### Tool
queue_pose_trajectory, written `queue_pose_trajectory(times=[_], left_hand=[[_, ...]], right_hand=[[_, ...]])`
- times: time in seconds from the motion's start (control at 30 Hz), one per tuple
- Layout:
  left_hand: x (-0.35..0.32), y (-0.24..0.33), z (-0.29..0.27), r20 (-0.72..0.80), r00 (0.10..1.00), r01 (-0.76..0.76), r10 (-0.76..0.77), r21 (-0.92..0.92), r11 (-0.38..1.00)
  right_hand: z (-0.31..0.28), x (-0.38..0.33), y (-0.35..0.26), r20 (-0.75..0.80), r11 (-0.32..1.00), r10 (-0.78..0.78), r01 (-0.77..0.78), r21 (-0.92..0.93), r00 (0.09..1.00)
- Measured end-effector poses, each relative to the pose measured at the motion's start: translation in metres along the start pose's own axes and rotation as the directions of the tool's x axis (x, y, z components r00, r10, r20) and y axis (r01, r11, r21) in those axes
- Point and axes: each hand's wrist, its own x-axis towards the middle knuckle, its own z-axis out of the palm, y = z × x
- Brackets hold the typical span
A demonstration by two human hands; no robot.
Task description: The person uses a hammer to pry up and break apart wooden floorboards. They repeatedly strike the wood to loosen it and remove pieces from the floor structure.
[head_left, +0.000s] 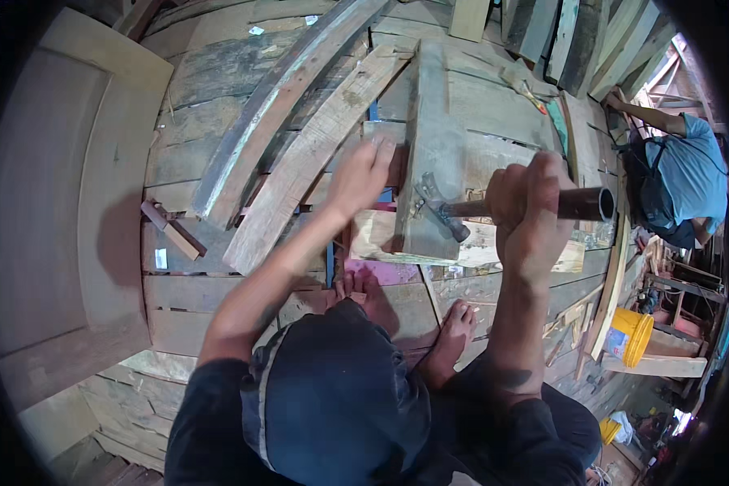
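Note:
A hammer (441, 212) is in my right hand (530, 202), whose fingers wrap round its dark, tube-like handle (585, 204). The hammer's metal head lies over the near part of a thick grey wooden plank (434, 146); whether it touches the wood I cannot tell. Under the plank's near end, a pale wood block (494, 243) runs crosswise. Beside the plank's left edge is my left hand (360, 176), its fingers bent and held together. What they grip, if anything, is hidden. A long rough board (312, 158) slants past my left wrist.
Left of the boards, a panelled wooden door (117, 162) stands near small wood offcuts (172, 229). A curved timber (279, 105) lies farther back. My bare feet (458, 324) are close to the work. At right are a yellow bucket (630, 336) and another person (680, 170) in blue.

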Motion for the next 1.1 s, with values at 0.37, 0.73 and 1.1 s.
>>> queue_pose_trajectory(times=[0.37,0.73,1.1], left_hand=[[0.154,-0.023,0.122,0.469,0.815,-0.558,0.341,0.476,0.68],[0.169,-0.001,0.124,0.532,0.84,-0.432,0.105,0.54,0.722],[0.085,-0.01,0.084,0.072,0.983,-0.18,0.171,0.599,0.78]], right_hand=[[-0.011,-0.014,0.006,-0.062,0.998,-0.047,0.049,0.035,0.997],[-0.061,-0.092,-0.008,-0.115,0.966,-0.213,0.226,0.125,0.97],[-0.031,-0.067,-0.008,-0.305,0.98,-0.166,0.19,0.052,0.938]])
